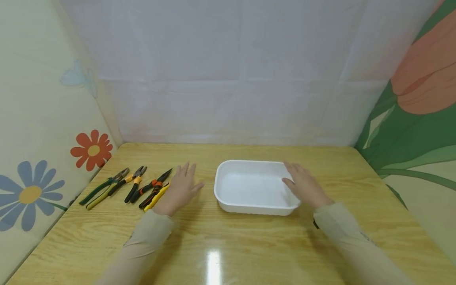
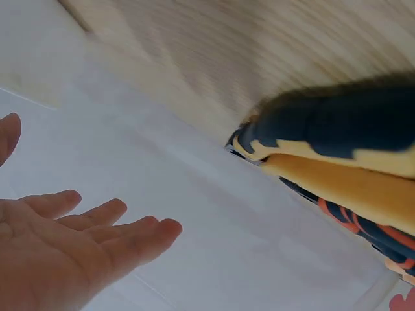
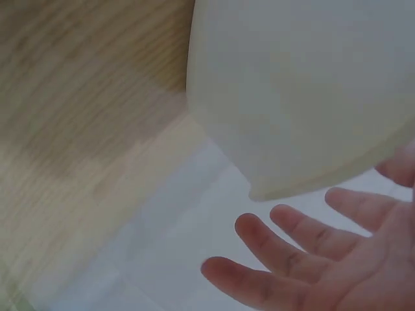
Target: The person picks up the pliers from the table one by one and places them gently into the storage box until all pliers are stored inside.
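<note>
My left hand, its fingers straight and spread, is over the table beside the pliers with yellow and black handles. In the left wrist view the palm faces these pliers with a gap between, and it holds nothing. A white rectangular plastic tray stands in the middle of the table with nothing in it. My right hand is at the tray's right end, fingers extended and apart. From the right wrist view, the fingers lie outside the rim of the tray; whether the thumb touches it I cannot tell.
Left of my left hand several pliers lie in a row: long-nose pliers with orange and black handles, yellow-and-black ones and green-handled ones. The wooden table meets a white cloth backdrop behind, with flowered panels at both sides.
</note>
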The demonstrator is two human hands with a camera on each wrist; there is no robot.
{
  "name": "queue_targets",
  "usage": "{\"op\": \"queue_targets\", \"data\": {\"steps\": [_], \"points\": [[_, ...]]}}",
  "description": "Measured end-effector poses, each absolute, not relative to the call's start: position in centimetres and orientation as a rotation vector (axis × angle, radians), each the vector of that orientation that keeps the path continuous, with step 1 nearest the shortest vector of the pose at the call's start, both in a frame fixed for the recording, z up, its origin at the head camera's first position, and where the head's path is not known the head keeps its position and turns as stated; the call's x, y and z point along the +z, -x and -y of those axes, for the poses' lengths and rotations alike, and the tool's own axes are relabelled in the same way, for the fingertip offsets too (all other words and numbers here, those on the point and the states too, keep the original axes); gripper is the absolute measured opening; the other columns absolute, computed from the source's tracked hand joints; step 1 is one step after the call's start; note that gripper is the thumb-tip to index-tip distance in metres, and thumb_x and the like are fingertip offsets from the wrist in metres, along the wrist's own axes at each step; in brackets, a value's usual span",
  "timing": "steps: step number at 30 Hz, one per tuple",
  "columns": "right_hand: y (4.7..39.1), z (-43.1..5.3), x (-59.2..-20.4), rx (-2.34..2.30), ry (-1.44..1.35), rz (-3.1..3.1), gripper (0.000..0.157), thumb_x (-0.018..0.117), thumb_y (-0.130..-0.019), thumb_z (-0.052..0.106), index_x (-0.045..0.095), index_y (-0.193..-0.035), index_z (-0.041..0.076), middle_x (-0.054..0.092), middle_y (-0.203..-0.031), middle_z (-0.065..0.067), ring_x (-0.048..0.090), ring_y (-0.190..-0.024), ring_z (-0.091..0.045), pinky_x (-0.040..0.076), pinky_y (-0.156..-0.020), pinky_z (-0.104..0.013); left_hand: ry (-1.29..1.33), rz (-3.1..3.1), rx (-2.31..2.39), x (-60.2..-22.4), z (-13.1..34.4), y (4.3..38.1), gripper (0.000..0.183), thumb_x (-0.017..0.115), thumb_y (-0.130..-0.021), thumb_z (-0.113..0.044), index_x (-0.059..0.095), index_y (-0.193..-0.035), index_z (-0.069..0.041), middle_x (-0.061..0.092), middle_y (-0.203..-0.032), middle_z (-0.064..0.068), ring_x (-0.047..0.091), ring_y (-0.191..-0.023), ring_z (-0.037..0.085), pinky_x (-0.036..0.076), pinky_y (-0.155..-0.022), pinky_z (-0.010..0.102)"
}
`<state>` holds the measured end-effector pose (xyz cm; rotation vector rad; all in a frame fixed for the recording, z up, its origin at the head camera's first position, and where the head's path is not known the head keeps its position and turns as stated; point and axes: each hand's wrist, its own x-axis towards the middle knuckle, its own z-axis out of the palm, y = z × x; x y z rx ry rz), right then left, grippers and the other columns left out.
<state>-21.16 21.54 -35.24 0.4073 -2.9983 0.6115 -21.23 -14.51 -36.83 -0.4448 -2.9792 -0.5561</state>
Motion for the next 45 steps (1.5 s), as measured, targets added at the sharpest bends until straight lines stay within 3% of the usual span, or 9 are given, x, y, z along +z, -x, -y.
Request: {"op": "queue_targets", "data": {"steps": [9, 13, 17, 21, 26, 30, 36, 45], "points": [[21.6, -22.0, -35.4, 0.945, -0.286, 2.889, 0.046, 0.05, -0.095, -0.006, 0.037, -0.137, -0.019, 0.039, -0.134, -0.041, 0.041, -0.122, -0.055, 0.038, -0.098, -0.061, 0.404, 3.01, -0.652, -37.3, 16.6, 20.7, 0.074, 0.061, -0.097, -0.022, 0.022, -0.145, 0.017, 0.025, -0.146, 0.039, 0.023, -0.135, 0.056, 0.023, -0.107, 0.064], [21.6, -22.4, -35.4, 1.095, -0.144, 2.912, 0.05, 0.049, -0.096, -0.004, 0.031, -0.141, -0.017, 0.041, -0.13, -0.042, 0.05, -0.112, -0.054, 0.048, -0.089, -0.055, 0.384, 3.044, -0.714, -37.3, 17.3, 20.3, 0.075, 0.062, -0.096, -0.021, 0.02, -0.146, 0.017, 0.025, -0.146, 0.039, 0.024, -0.133, 0.056, 0.027, -0.105, 0.064], [22.0, -23.1, -35.6, 1.196, -0.045, 2.935, 0.051, 0.048, -0.097, 0.0, 0.03, -0.141, -0.018, 0.048, -0.117, -0.038, 0.058, -0.095, -0.043, 0.055, -0.073, -0.043, 0.315, 3.116, -0.85, -37.4, 18.2, 20.2, 0.079, 0.062, -0.097, -0.022, 0.013, -0.149, 0.013, 0.017, -0.149, 0.039, 0.019, -0.136, 0.055, 0.025, -0.105, 0.065], [22.3, -23.7, -36.0, 1.329, 0.024, 2.942, 0.049, 0.047, -0.098, 0.001, 0.031, -0.139, -0.019, 0.049, -0.114, -0.037, 0.06, -0.084, -0.032, 0.056, -0.064, -0.034, 0.273, 3.163, -0.909, -37.2, 18.9, 20.3, 0.081, 0.061, -0.097, -0.025, 0.011, -0.15, 0.011, 0.013, -0.152, 0.037, 0.016, -0.138, 0.053, 0.022, -0.107, 0.064], [22.3, -24.3, -36.2, 1.502, 0.072, 2.922, 0.049, 0.048, -0.098, 0.002, 0.032, -0.139, -0.019, 0.052, -0.111, -0.034, 0.061, -0.075, -0.022, 0.057, -0.061, -0.034, 0.28, 3.189, -0.831, -37.1, 19.3, 20.0, 0.081, 0.064, -0.095, -0.025, 0.015, -0.15, 0.011, 0.02, -0.148, 0.04, 0.023, -0.133, 0.057, 0.027, -0.103, 0.066], [22.2, -24.4, -36.2, 1.589, 0.071, 2.897, 0.05, 0.05, -0.098, 0.003, 0.032, -0.139, -0.018, 0.057, -0.1, -0.025, 0.058, -0.069, -0.016, 0.056, -0.06, -0.034, 0.251, 3.221, -0.752, -37.1, 19.4, 19.7, 0.085, 0.067, -0.093, -0.026, 0.016, -0.148, 0.013, 0.021, -0.145, 0.042, 0.024, -0.13, 0.06, 0.028, -0.102, 0.067], [22.2, -24.5, -36.3, 1.624, 0.081, 2.888, 0.05, 0.049, -0.098, 0.004, 0.032, -0.141, -0.016, 0.057, -0.091, -0.015, 0.056, -0.067, -0.014, 0.055, -0.058, -0.033, 0.212, 3.264, -0.617, -37.4, 19.9, 19.7, 0.088, 0.069, -0.091, -0.031, 0.019, -0.145, 0.018, 0.025, -0.141, 0.045, 0.025, -0.128, 0.062, 0.029, -0.102, 0.065], [22.2, -24.3, -36.2, 1.604, 0.101, 2.903, 0.05, 0.048, -0.098, 0.005, 0.032, -0.141, -0.015, 0.058, -0.093, -0.018, 0.057, -0.066, -0.015, 0.054, -0.058, -0.033, 0.257, 3.324, -0.382, -37.8, 20.2, 19.9, 0.09, 0.071, -0.089, -0.034, 0.023, -0.142, 0.02, 0.026, -0.141, 0.044, 0.026, -0.129, 0.059, 0.027, -0.104, 0.063]]}}
